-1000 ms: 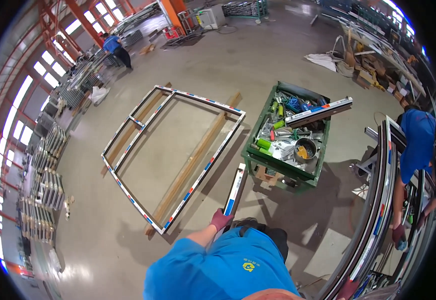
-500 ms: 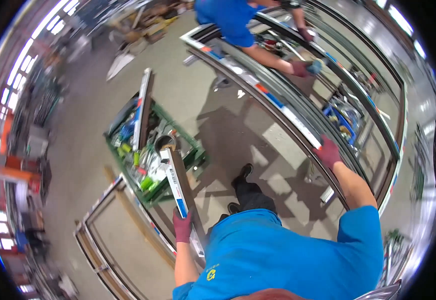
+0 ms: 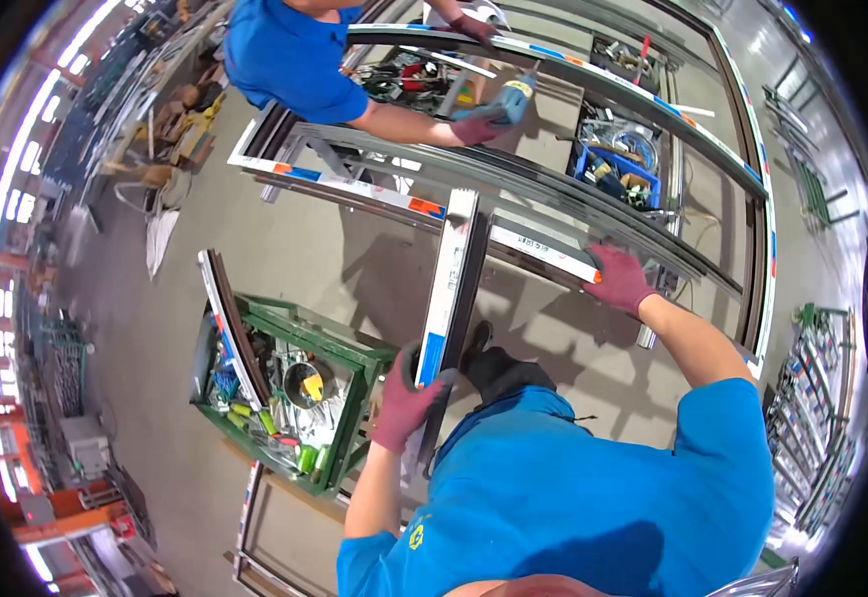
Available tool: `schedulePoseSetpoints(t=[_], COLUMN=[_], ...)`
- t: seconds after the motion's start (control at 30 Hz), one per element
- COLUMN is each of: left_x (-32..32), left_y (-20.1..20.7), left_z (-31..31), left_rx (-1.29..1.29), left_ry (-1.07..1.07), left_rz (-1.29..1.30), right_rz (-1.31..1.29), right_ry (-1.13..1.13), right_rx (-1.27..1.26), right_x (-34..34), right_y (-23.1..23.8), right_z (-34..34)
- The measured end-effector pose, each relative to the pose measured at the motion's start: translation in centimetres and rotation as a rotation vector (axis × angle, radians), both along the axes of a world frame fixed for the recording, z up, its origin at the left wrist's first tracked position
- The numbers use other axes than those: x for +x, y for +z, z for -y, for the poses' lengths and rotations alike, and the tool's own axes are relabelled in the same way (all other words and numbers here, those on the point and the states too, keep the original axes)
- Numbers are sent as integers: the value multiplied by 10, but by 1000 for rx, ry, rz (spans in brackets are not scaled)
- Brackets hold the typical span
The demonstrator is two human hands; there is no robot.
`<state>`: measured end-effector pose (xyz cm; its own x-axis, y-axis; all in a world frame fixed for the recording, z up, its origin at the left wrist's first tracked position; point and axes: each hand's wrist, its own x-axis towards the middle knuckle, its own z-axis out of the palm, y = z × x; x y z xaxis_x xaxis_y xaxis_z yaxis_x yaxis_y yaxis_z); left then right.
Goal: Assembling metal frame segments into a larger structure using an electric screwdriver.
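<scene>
My left hand (image 3: 409, 398), in a maroon glove, grips the near end of a long metal profile bar (image 3: 451, 279) wrapped in white film with blue and orange marks. The bar points away from me toward a large metal frame (image 3: 553, 189) lying across supports. My right hand (image 3: 618, 279), also gloved, rests flat on the near rail of that frame, beside a white-filmed strip. Across the frame a co-worker in a blue shirt holds a power drill (image 3: 508, 99) with one gloved hand against the frame.
A green cart (image 3: 354, 368) full of tools and spray cans stands to my left, with another profile bar (image 3: 230, 323) lying across it. A blue bin of parts (image 3: 618, 164) sits under the frame. Another frame lies on the floor at lower left (image 3: 255, 507). Racks line the right side.
I have turned from the floor frame toward the large frame. The bar in my left hand now points at that frame, and my right hand has stayed on its rail.
</scene>
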<state>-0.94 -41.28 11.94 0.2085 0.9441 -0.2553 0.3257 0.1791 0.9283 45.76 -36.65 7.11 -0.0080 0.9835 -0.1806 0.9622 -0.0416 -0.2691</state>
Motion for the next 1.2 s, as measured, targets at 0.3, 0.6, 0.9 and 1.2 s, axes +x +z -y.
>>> schedulePoseSetpoints(t=[0.3, 0.6, 0.9, 1.2], left_x=[53, 110, 185, 211], left_y=[43, 53, 60, 60], left_z=[-142, -259, -329, -381], left_rx=[-109, -304, 443, 427], left_ry=[-289, -383, -479, -536], left_rz=[-17, 35, -613, -657], right_rz=[-156, -220, -201, -114], right_ry=[15, -18, -110, -96], right_rx=[18, 26, 157, 123], right_x=[1, 6, 9, 3], right_y=[10, 9, -2, 8], right_z=[-4, 3, 5, -4])
